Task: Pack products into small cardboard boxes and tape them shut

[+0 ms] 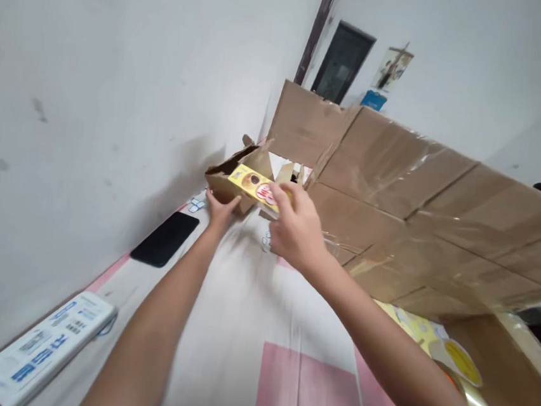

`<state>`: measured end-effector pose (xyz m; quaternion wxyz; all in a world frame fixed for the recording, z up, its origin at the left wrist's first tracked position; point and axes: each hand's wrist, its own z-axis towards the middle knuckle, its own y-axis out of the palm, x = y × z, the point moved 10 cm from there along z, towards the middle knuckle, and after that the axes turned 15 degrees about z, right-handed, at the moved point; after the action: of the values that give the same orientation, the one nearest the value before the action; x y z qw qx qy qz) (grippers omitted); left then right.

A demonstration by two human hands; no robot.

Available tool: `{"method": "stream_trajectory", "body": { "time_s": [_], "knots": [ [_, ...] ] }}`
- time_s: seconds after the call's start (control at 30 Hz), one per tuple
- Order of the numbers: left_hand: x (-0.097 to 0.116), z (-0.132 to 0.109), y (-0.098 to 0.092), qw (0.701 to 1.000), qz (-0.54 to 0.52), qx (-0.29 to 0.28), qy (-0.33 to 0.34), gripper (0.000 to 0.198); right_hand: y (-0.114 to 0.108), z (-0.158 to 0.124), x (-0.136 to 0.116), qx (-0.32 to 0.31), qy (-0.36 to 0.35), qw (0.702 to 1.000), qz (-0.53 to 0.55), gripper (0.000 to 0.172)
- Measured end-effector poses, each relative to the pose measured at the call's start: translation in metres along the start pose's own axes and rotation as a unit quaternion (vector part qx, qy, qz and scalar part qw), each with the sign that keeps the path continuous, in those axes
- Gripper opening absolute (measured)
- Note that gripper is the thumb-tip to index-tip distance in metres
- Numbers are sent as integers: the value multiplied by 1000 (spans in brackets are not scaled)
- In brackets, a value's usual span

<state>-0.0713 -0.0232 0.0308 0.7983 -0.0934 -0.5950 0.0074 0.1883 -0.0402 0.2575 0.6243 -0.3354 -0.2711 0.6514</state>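
Observation:
My right hand grips a slim yellow snack box by its near end, fingers closed round it. The snack box has a red-and-white logo and a picture of round biscuits. Its far end is over a small open cardboard box, near the rim; how deep it reaches I cannot tell. My left hand holds the near side of that small box, thumb and fingers spread along the wall. The small box stands against the white wall, its inside mostly hidden.
A black phone and a long white box with blue print lie along the wall. A large taped cardboard sheet rises on the right. Yellow packaging sits at lower right. Pink-and-white cloth covers the surface.

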Motion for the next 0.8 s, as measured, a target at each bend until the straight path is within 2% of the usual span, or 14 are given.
{"method": "stream_trajectory", "body": {
  "time_s": [0.03, 0.13, 0.27, 0.33, 0.4, 0.5, 0.57, 0.7, 0.73, 0.8],
  "knots": [
    [-2, -6, -13, 1000, -11, -14, -8, 95, -33, -18, -3, 47, -22, 999, 17, 64],
    [-5, -25, -64, 998, -28, -50, -20, 93, -113, -67, 3, 113, -40, 992, 30, 73],
    [10, -60, -134, 994, -31, -106, -11, 100, -204, -118, 1, 226, -70, 972, 2, 61],
    [28, -88, -154, 987, -38, -158, 11, 103, -240, -140, -1, 283, -46, 958, 22, 53],
    [48, -123, -158, 969, -41, -240, 43, 108, -264, -159, 0, 315, 12, 947, 61, 47],
    [78, -186, -147, 924, -38, -364, 109, 115, -280, -181, 1, 293, 77, 943, 138, 46],
    [93, -226, -135, 897, -43, -417, 140, 119, -276, -187, -3, 221, 84, 953, 188, 46],
    [113, -293, -103, 854, -51, -492, 164, 122, -240, -199, -11, -7, 95, 964, 248, 48],
    [117, -306, -95, 846, -44, -504, 170, 121, -231, -204, -12, -49, 97, 962, 249, 48],
    [125, -326, -84, 833, -27, -520, 189, 118, -215, -214, -11, -95, 94, 963, 232, 45]
  ]
}}
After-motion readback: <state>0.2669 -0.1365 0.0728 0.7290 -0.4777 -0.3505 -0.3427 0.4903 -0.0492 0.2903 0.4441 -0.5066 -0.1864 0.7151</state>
